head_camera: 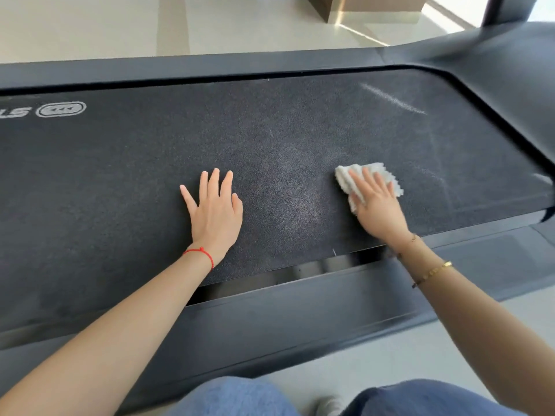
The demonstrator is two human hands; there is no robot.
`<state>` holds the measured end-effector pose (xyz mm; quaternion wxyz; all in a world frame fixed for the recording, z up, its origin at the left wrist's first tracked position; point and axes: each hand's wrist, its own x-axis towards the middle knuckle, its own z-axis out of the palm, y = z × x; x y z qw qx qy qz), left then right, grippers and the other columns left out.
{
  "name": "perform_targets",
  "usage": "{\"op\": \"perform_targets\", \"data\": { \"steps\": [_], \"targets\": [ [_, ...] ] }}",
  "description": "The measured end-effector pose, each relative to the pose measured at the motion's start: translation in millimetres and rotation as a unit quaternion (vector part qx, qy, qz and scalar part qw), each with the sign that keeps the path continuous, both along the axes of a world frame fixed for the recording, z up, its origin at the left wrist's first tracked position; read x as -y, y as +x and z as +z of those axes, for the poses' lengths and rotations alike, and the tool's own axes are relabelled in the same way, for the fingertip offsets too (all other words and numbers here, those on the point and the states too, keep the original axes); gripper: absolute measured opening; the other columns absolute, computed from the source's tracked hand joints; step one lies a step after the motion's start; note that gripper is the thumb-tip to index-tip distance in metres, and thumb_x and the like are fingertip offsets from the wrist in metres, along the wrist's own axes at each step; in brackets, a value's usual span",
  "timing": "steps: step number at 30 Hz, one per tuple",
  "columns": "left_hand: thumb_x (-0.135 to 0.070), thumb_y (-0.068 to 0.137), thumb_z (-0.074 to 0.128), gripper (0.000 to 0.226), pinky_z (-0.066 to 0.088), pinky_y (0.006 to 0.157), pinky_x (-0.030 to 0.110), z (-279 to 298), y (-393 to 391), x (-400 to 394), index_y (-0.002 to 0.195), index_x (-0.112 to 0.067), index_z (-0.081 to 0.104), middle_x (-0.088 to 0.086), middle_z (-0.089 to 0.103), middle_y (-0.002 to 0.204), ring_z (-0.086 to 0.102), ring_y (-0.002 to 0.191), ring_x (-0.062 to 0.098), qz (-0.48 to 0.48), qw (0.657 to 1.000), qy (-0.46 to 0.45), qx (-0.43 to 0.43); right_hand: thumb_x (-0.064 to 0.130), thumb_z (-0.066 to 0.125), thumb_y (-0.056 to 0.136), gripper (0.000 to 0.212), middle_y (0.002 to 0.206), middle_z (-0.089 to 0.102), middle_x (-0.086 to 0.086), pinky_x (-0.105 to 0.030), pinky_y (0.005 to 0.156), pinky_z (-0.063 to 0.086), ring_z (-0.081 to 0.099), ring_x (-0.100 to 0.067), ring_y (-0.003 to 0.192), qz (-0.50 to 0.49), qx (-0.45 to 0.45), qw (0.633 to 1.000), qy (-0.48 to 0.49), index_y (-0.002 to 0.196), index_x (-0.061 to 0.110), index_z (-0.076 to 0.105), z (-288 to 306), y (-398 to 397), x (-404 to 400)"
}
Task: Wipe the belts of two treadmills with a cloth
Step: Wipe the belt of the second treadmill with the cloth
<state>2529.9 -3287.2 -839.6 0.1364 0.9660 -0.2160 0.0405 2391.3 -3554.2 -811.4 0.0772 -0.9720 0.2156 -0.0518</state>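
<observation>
Treadmill seen side-on from above, its dark textured belt (126,181) running left to right across the whole view. Belt surface is grainy black, with a pale dusty patch in the middle stretch and a thin whitish streak (392,99) toward the far right. White logo mark (61,109) printed on the belt at far left, lettering beside it cut off by the picture edge. Left hand (214,210) lies flat on the belt, fingers straight and slightly spread, palm down, holding nothing; a red string bracelet (199,253) at that wrist. Right hand (377,202) presses a crumpled white cloth (350,178) against the belt, fingers straight on top of it, the cloth bunched under and ahead of the fingers, with a scalloped edge showing past them; a gold chain bracelet (432,271) on that forearm. The two hands are well apart, the dusty patch between them. Near side rail (300,307) is matte dark grey; between it and the belt edge a narrow gap exposes a strip of shiny metal (300,270). Far side rail (180,70) runs along the top, widening at right into the curved dark motor cover (495,64). Beyond the machine: pale tiled floor (90,22) with sunlight falling across it, and the base of a brown box-like object (369,7) with a bright lower edge. At the bottom edge, blue denim knees (240,397), with a light-coloured shoe (329,405), blurred, between them on light floor.
</observation>
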Motion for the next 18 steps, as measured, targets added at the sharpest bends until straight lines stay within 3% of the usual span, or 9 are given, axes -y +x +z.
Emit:
{"op": "perform_targets", "data": {
  "steps": [3,7,10,15,18],
  "targets": [
    [-0.029,0.104,0.033,0.052,0.001,0.118,0.064,1.5,-1.2,12.2,0.155,-0.02,0.027,0.006,0.02,0.163,0.009,0.153,0.025,0.005,1.0,-0.015,-0.02,0.017,0.048,0.095,0.056,0.154,0.033,-0.015,-0.051,0.112,0.018,0.029,-0.037,0.14,-0.01,0.004,1.0,-0.017,0.149,0.016,0.034,-0.3,6.4,-4.2],
    [-0.031,0.104,0.031,0.054,0.0,0.118,0.065,3.7,-6.8,40.6,0.156,-0.022,0.022,0.006,0.015,0.165,0.005,0.153,0.025,-0.004,0.999,-0.013,-0.032,0.019,0.044,0.098,0.054,0.156,0.033,-0.008,-0.047,0.116,0.017,0.027,-0.034,0.143,0.13,0.026,0.991,0.004,0.15,0.019,0.034,-6.6,-12.4,-34.8],
    [-0.035,0.104,0.029,0.055,-0.001,0.118,0.065,3.5,-9.7,62.1,0.157,-0.022,0.019,0.006,0.012,0.165,0.003,0.153,0.025,-0.023,0.999,-0.007,-0.033,0.023,0.043,0.102,0.053,0.159,0.027,0.0,-0.037,0.12,0.008,0.02,-0.026,0.147,0.166,0.021,0.985,0.034,0.153,0.025,0.028,-6.1,-22.6,-12.6],
    [-0.036,0.103,0.03,0.056,-0.001,0.119,0.063,-1.0,-16.2,85.9,0.157,-0.023,0.02,0.006,0.014,0.165,0.005,0.153,0.025,-0.04,0.999,-0.002,-0.023,0.018,0.048,0.097,0.057,0.157,0.03,-0.007,-0.047,0.114,0.019,0.028,-0.032,0.141,0.02,0.013,0.999,-0.023,0.152,0.018,0.03,-2.2,-14.8,79.0],
    [-0.037,0.102,0.031,0.056,0.001,0.12,0.062,-3.9,-17.9,89.0,0.156,-0.022,0.023,0.006,0.016,0.164,0.008,0.153,0.026,-0.032,0.999,-0.011,-0.012,0.017,0.048,0.094,0.054,0.147,0.038,-0.01,-0.052,0.111,0.022,0.033,-0.034,0.133,-0.062,0.003,0.998,-0.009,0.147,0.017,0.036,1.9,8.0,111.5]
  ]
}}
